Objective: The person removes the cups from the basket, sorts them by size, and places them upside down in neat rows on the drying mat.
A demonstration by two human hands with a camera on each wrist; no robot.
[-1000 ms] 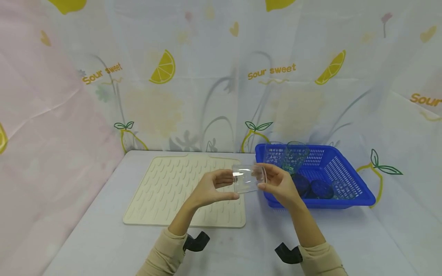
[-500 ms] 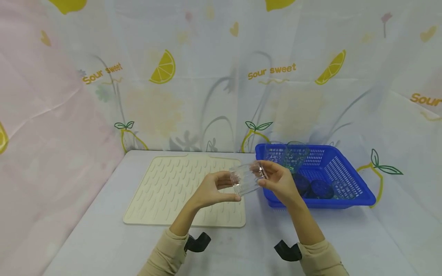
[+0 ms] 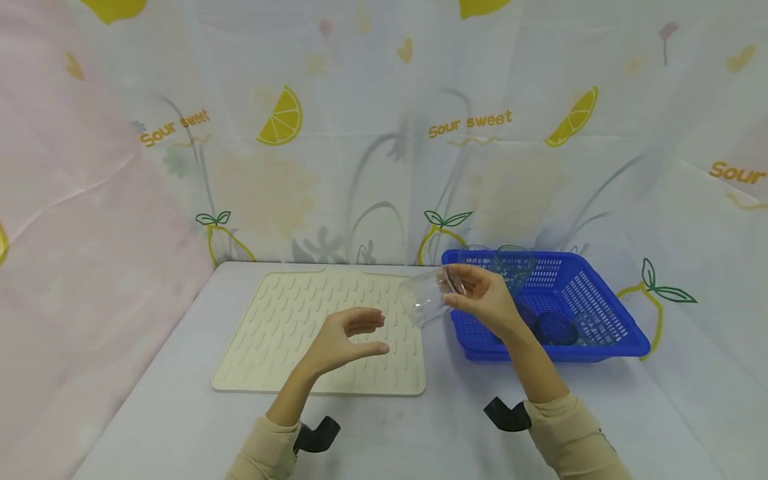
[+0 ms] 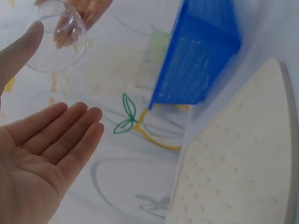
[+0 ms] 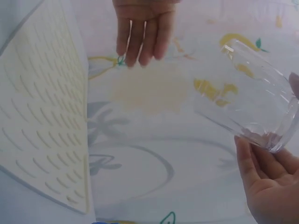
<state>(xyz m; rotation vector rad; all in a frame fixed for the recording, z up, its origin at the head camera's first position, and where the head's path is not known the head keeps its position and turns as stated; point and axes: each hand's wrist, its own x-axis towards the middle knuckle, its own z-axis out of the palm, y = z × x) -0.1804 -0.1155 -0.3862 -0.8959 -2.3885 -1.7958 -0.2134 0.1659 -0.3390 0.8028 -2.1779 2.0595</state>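
Observation:
A clear glass (image 3: 425,297) is tilted on its side in the air, its mouth toward the left. My right hand (image 3: 483,299) grips it near its base between thumb and fingers, as the right wrist view also shows with the glass (image 5: 247,93). Apart from the glass, my left hand (image 3: 342,340) is held over the cream mat with straight fingers and the thumb spread away. In the left wrist view the palm of the left hand (image 4: 42,158) faces up with nothing in it.
The cream ridged mat (image 3: 270,360) lies on the white table at the left. To the right stands a blue basket (image 3: 624,347) holding several glasses, some clear and some that look dark. A printed curtain hangs behind the table.
My left hand has let go of the glass and moved left and down. The right hand has raised the glass slightly and tilted it further.

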